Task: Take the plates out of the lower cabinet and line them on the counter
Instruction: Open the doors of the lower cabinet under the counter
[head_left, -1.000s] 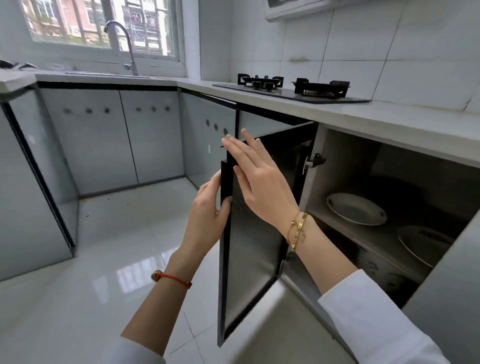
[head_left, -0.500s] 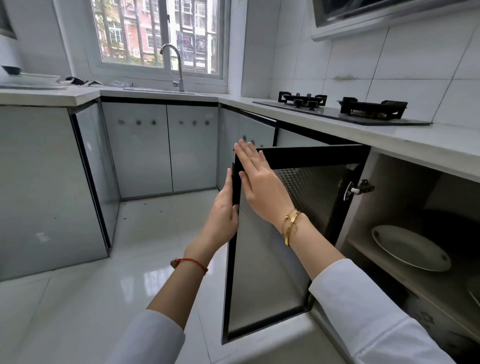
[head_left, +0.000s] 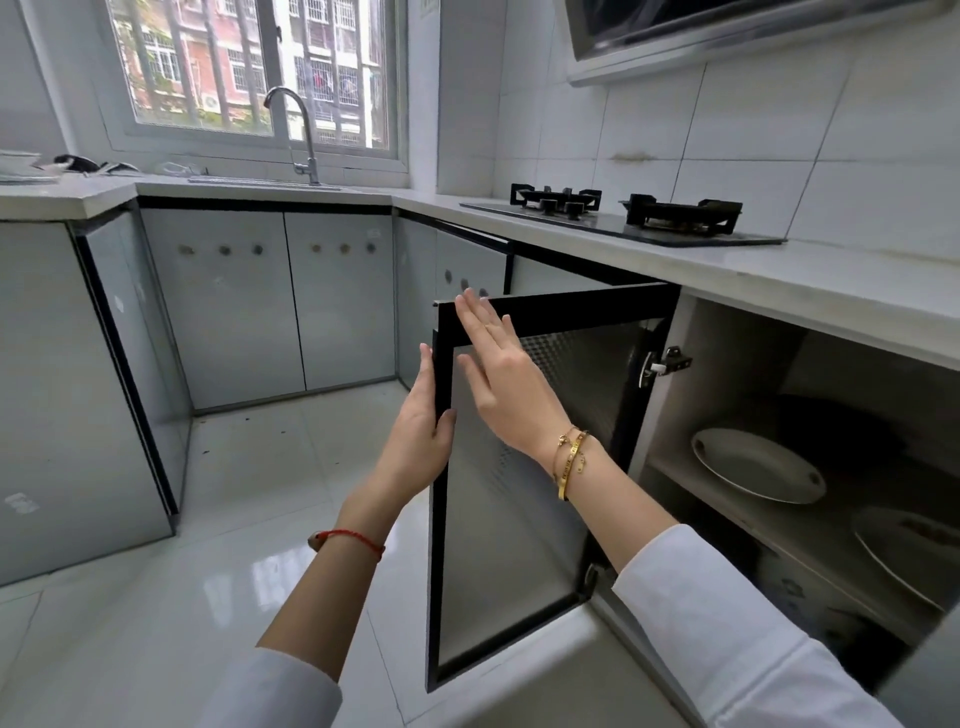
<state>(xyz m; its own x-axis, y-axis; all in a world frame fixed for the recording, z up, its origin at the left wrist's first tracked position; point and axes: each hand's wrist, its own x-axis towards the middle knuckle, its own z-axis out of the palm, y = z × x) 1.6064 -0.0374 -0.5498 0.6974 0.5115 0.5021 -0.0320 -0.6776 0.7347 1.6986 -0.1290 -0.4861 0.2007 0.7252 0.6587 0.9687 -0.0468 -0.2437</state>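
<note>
Two plates are sitting on the shelf inside the lower cabinet: the nearer-to-hinge plate (head_left: 758, 465) is lying flat toward the left of the shelf, and the second plate (head_left: 906, 553) is lying just beside it at the right, partly cut off by the cabinet's edge, so neither is out yet. The cabinet door (head_left: 524, 467) is standing swung wide, and that is why the shelf is showing at all. The left hand (head_left: 423, 431) is gripping the door's free vertical edge, fingers behind it and thumb curled onto the inner face, apparently holding the door back. The right hand (head_left: 501, 379) is lying flat on the door's inner face near the top corner, fingers straight and together, pressing rather than grasping, likely steadying the panel. Both hands are close together on the same edge, and neither is touching a plate. Above the opening, the tabletop (head_left: 810, 283) is running pale and bare beside the gas hob (head_left: 623, 215), which seems the natural stretch for lining up the plates. Farther off, a tap (head_left: 296, 130) is standing under the window.
</note>
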